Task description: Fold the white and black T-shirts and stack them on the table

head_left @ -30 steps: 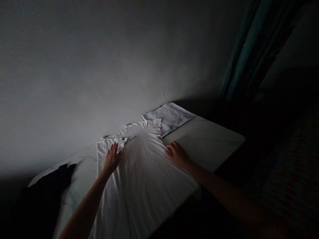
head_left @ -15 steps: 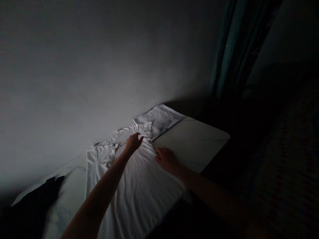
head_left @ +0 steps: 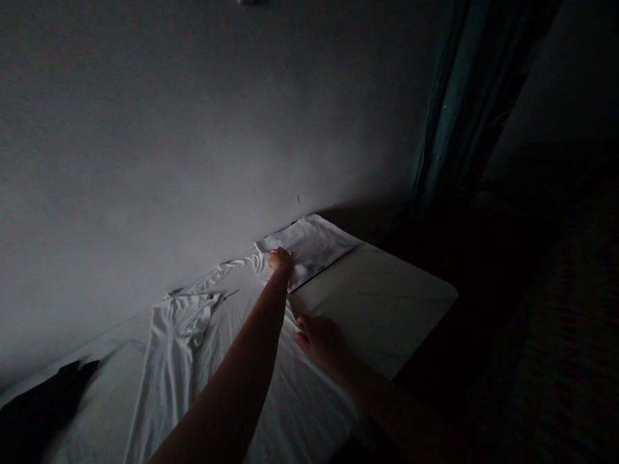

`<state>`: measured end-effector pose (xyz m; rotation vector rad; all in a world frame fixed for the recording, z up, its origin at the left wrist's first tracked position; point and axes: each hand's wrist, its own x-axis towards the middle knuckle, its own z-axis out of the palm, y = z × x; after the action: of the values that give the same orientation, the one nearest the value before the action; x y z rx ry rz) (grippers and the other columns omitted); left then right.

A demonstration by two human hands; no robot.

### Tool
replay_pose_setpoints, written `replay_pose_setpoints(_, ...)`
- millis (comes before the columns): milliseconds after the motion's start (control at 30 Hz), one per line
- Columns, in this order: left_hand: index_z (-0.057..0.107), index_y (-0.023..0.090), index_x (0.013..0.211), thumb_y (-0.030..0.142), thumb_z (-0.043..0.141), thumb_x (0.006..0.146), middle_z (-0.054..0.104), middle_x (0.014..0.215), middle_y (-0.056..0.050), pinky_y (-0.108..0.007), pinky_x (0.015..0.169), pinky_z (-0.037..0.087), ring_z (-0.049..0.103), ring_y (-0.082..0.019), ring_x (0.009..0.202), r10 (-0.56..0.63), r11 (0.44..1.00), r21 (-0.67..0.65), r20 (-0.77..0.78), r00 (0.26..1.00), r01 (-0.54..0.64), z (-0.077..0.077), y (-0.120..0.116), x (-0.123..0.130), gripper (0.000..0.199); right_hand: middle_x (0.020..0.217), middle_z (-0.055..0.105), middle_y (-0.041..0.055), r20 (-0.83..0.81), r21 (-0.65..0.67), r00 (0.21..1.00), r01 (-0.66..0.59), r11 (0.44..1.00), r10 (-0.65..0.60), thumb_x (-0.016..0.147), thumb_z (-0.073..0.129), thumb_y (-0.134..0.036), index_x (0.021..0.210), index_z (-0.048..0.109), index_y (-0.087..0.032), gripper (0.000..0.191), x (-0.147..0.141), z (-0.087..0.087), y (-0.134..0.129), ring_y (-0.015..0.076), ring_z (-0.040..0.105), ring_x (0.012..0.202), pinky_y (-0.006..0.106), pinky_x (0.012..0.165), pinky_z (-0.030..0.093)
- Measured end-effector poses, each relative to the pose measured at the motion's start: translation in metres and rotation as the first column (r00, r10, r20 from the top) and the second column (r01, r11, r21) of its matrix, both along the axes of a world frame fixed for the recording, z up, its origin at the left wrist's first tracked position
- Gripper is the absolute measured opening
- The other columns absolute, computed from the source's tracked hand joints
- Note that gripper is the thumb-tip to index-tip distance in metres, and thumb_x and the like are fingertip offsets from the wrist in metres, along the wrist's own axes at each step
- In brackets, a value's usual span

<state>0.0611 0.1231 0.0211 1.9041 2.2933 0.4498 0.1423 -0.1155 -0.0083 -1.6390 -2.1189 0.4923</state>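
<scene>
A white shirt [head_left: 246, 341] lies spread over the pale table, creased, its lower part running toward me. My left hand [head_left: 280, 259] is at the shirt's far right part, by the sleeve, fingers closed on the fabric there. Nearer to me, my right hand [head_left: 319, 338] is at the shirt's right edge, thumb and fingers pinched on the cloth. Beyond the shirt, a folded grey-white cloth [head_left: 322, 248] lies flat at the back of the table, partly hidden by my left hand.
The marble-patterned table [head_left: 387, 296] stands against a grey wall [head_left: 169, 161]. A black cloth [head_left: 48, 399] lies at the lower left. A teal curtain [head_left: 445, 122] hangs at the upper right. A dim patterned surface [head_left: 570, 348] shows at the right.
My left hand has moved right and away, from the neckline area to the sleeve. My right hand stays by the shirt's right edge. The view has shifted slightly.
</scene>
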Motion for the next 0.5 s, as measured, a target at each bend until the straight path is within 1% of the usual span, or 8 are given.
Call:
replay_pose_setpoints(67,0.063,0.009,0.116,0.029,0.063,0.086,0.061,0.126,-0.029,-0.051,0.093,0.049,0.058,-0.042,0.120,0.012,1.000,-0.010,0.065,0.998,-0.011,0.003,0.004,-0.008,0.036,0.099,0.074,0.0087,0.000,-0.012,1.000,0.006,1.000,-0.006,0.092,0.061,-0.026,0.109,0.066,-0.020,0.019,0.000,-0.001,-0.001,0.0221,0.068,0.094,0.029,0.082,0.045)
replay_pose_setpoints(167,0.062,0.013,0.115,0.036,0.071,0.080,0.064,0.123,-0.025,-0.051,0.098,0.047,0.057,-0.041,0.124,0.045,0.999,-0.007,0.205,0.978,-0.044,0.010,0.006,-0.026,0.043,0.097,0.075,0.0076,-0.022,-0.042,1.000,0.016,0.999,-0.017,0.090,0.063,-0.026,0.106,0.068,-0.020,0.018,0.002,0.001,-0.001,0.0211,0.068,0.093,0.027,0.081,0.044)
replay_pose_setpoints(233,0.060,0.015,0.117,0.041,0.068,0.082,0.065,0.123,-0.025,-0.050,0.095,0.049,0.059,-0.040,0.122,0.073,0.997,0.001,0.329,0.941,-0.077,0.016,0.006,-0.044,0.044,0.098,0.075,0.0071,-0.039,-0.072,0.999,0.028,0.997,-0.031,0.090,0.063,-0.027,0.103,0.070,-0.020,0.016,0.003,0.005,-0.001,0.0202,0.068,0.093,0.026,0.080,0.044)
replay_pose_setpoints(267,0.059,0.015,0.116,0.043,0.064,0.085,0.065,0.122,-0.024,-0.049,0.092,0.051,0.061,-0.039,0.118,0.084,0.996,0.002,0.400,0.913,-0.092,0.019,0.006,-0.054,0.042,0.097,0.075,0.0068,-0.045,-0.089,0.998,0.036,0.995,-0.040,0.090,0.063,-0.027,0.102,0.070,-0.020,0.016,0.003,0.007,-0.001,0.0197,0.068,0.092,0.026,0.079,0.043)
replay_pose_setpoints(300,0.059,0.016,0.115,0.044,0.059,0.087,0.067,0.119,-0.023,-0.047,0.087,0.054,0.065,-0.036,0.112,0.091,0.995,0.000,0.475,0.875,-0.104,0.022,0.005,-0.066,0.039,0.096,0.076,0.0064,-0.050,-0.106,0.997,0.044,0.993,-0.050,0.089,0.063,-0.027,0.101,0.070,-0.020,0.015,0.002,0.010,-0.001,0.0191,0.069,0.090,0.026,0.078,0.043)
replay_pose_setpoints(367,0.060,0.017,0.108,0.044,0.051,0.092,0.071,0.107,-0.019,-0.041,0.076,0.057,0.071,-0.030,0.094,0.099,0.993,-0.009,0.625,0.774,-0.120,0.029,0.001,-0.094,0.032,0.091,0.076,0.0051,-0.067,-0.130,0.995,0.060,0.990,-0.070,0.089,0.062,-0.026,0.101,0.070,-0.021,0.015,-0.002,0.017,-0.003,0.0177,0.069,0.084,0.025,0.073,0.042)
replay_pose_setpoints(433,0.060,0.018,0.100,0.040,0.045,0.095,0.072,0.090,-0.012,-0.036,0.068,0.057,0.072,-0.023,0.078,0.099,0.990,-0.010,0.756,0.647,-0.140,0.035,-0.005,-0.123,0.027,0.084,0.075,0.0037,-0.100,-0.132,0.991,0.072,0.989,-0.086,0.090,0.060,-0.024,0.101,0.069,-0.020,0.014,-0.009,0.026,-0.007,0.0163,0.068,0.077,0.024,0.069,0.041)
replay_pose_setpoints(500,0.059,0.018,0.093,0.034,0.042,0.096,0.067,0.075,-0.007,-0.032,0.063,0.056,0.069,-0.019,0.067,0.092,0.985,-0.002,0.853,0.514,-0.173,0.040,-0.013,-0.154,0.024,0.081,0.073,0.0027,-0.151,-0.117,0.986,0.053,0.992,-0.071,0.091,0.058,-0.022,0.100,0.067,-0.020,0.013,-0.021,0.035,-0.013,0.0151,0.066,0.073,0.023,0.066,0.041)
